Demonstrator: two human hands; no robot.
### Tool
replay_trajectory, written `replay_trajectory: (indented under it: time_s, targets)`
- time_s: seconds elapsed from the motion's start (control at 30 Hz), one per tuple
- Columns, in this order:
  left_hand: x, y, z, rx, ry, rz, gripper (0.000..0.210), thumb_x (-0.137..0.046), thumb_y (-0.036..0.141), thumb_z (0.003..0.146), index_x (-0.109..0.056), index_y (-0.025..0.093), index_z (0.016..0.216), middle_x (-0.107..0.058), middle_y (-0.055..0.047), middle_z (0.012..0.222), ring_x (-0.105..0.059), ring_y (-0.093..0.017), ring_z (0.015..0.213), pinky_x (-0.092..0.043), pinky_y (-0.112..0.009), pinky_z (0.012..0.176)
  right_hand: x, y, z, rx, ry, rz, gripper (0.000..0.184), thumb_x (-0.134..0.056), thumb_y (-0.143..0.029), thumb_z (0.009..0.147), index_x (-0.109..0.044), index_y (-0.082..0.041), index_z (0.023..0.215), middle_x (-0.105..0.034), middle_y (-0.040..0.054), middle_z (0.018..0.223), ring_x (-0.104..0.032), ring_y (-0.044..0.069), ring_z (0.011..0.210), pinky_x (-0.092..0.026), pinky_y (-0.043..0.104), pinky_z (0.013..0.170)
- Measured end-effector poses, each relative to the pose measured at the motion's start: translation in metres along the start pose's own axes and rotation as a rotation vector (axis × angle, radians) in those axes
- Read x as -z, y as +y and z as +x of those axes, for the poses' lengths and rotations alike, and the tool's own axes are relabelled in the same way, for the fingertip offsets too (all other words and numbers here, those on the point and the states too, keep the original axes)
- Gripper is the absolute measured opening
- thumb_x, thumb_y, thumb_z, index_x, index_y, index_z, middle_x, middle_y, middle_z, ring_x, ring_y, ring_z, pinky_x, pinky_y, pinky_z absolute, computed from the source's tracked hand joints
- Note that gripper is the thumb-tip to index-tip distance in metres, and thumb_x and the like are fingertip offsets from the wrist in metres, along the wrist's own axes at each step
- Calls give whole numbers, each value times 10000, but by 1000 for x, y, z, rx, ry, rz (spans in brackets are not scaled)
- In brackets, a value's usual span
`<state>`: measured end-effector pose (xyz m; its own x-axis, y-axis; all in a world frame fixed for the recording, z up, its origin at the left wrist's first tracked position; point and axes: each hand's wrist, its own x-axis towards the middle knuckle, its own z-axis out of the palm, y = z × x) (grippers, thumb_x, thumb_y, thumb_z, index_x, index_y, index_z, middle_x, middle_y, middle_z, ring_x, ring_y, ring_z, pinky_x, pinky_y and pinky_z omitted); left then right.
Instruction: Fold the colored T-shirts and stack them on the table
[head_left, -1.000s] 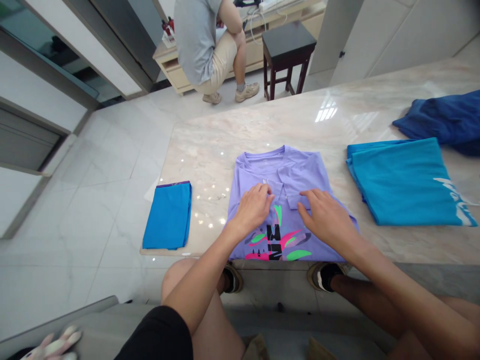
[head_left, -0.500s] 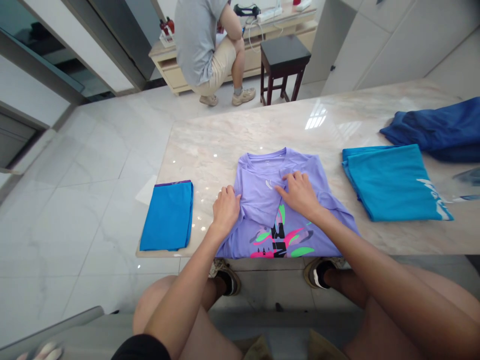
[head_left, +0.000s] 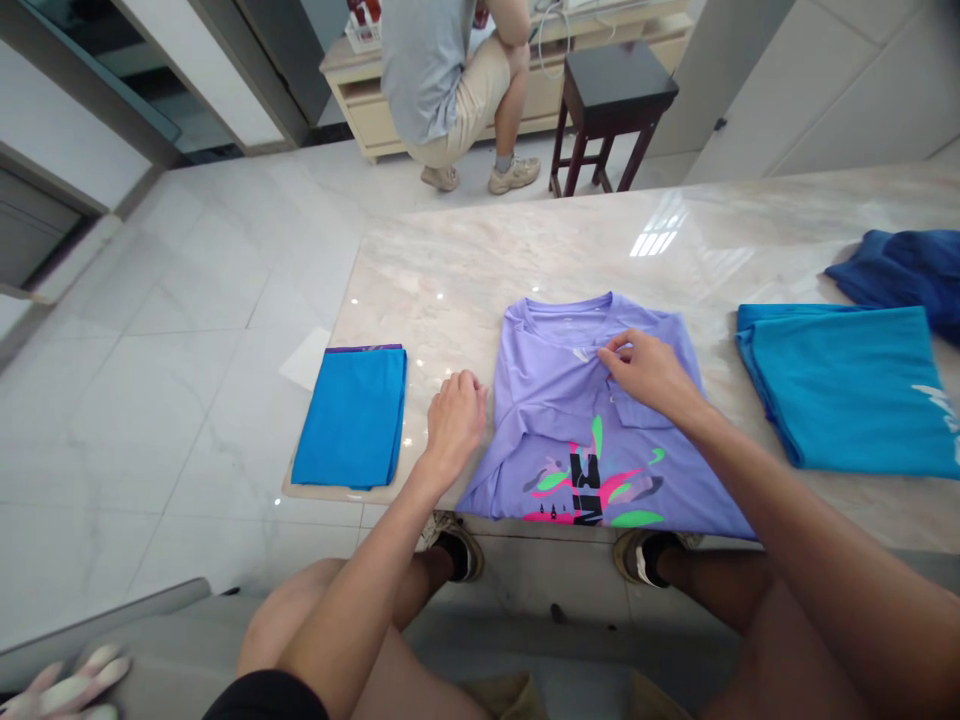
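Note:
A purple T-shirt (head_left: pixel 555 385) lies on the marble table with its collar away from me and its sides folded inward. Its colourful print faces up, and the lower part reaches the near table edge. My right hand (head_left: pixel 649 372) pinches the cloth between thumb and fingers just below the collar, by a small white logo. Just left of the shirt, my left hand (head_left: pixel 456 425) is curled closed, apart from the cloth. A folded blue garment (head_left: pixel 350 418) lies farther left. To the right is a folded teal garment (head_left: pixel 847 390) with white lettering.
Dark blue cloth (head_left: pixel 904 275) lies at the far right of the marble table (head_left: pixel 465 245). Beyond the table a person (head_left: pixel 450 95) squats by a low cabinet (head_left: pixel 375 125), beside a dark stool (head_left: pixel 619 85). My knees are below the near edge.
My left hand has come off the shirt's left side. My right hand now pinches cloth it was resting on, and the folded sleeve area looks more rumpled. The view has shifted.

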<state>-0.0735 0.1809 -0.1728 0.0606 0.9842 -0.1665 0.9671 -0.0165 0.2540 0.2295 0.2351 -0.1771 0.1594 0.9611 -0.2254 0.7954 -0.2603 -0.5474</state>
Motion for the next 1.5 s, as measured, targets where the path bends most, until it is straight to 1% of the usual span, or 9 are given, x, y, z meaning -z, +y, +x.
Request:
replay_trajectory:
  time_s: [0.17,0.33,0.5,0.67,0.8,0.93,1.13,1.33,1.5]
  targets:
    - [-8,16,-37,-210,-75,20,484,-765,629,1063,-623,207,1251,-729,-125,1271,-698,-338,1208,-559,-457,1015,3,-3,0,44,-144,-98,242,-814,-436,989,-746,-211,933,-812,83,845,-772,264,829,-489,327,719]
    - [-11,19,-50,-241,-128,122,258,-689,342,1124,-640,205,1337,-716,-133,1290,-692,-325,1214,-568,-440,1008,3,-14,0,53,-155,-82,291,-739,-328,980,-609,-247,732,-745,65,727,-738,260,771,-482,332,696]
    - [-9,15,-41,-260,-3,112,612,-736,346,1070,-545,198,1632,-654,-212,1507,-634,-396,1381,-554,-533,1134,-6,-42,-12,-145,-207,544,180,-708,-256,1011,-592,-262,874,-728,41,690,-762,252,697,-646,365,712]
    - [-20,45,-29,-357,111,6,771,-697,309,1081,-406,198,1786,-528,-234,1753,-538,-405,1577,-414,-577,1344,-17,-65,-30,-231,-381,1081,191,-703,-225,1039,-556,-252,920,-733,17,703,-759,199,626,-702,351,701]
    - [-12,65,-8,-173,140,-184,750,-608,70,999,-509,216,1728,-691,-182,1623,-675,-348,1461,-531,-467,1231,-20,-69,-39,-139,-505,1234,268,-772,-311,1026,-541,-258,901,-777,30,812,-824,218,758,-709,376,827]
    - [3,56,16,73,157,-473,572,-635,82,929,-733,244,1468,-868,-98,1247,-819,-307,1108,-613,-378,983,-9,-58,-41,48,-408,964,141,-610,-376,1111,-621,-247,1056,-844,71,1037,-840,226,941,-674,390,896]
    - [20,9,31,206,228,-675,216,-683,389,898,-797,215,841,-791,-48,805,-752,-265,826,-579,-344,794,23,-15,-41,243,54,-209,194,-540,-295,1111,-705,-214,1049,-829,174,1180,-764,337,1173,-559,433,1018]
    - [44,-43,28,455,92,-936,272,-804,428,636,-790,205,791,-760,-25,742,-705,-229,743,-598,-313,685,28,7,-52,86,-80,-507,347,-553,-491,1160,-733,-195,1140,-842,173,1132,-799,367,1087,-532,397,837]
    - [62,-59,23,598,-91,-1104,311,-840,444,594,-764,206,779,-799,-60,785,-730,-241,707,-564,-297,586,27,9,-56,84,-123,-543,361,-526,-486,1175,-732,-190,1190,-852,169,1156,-812,375,1080,-514,395,796]
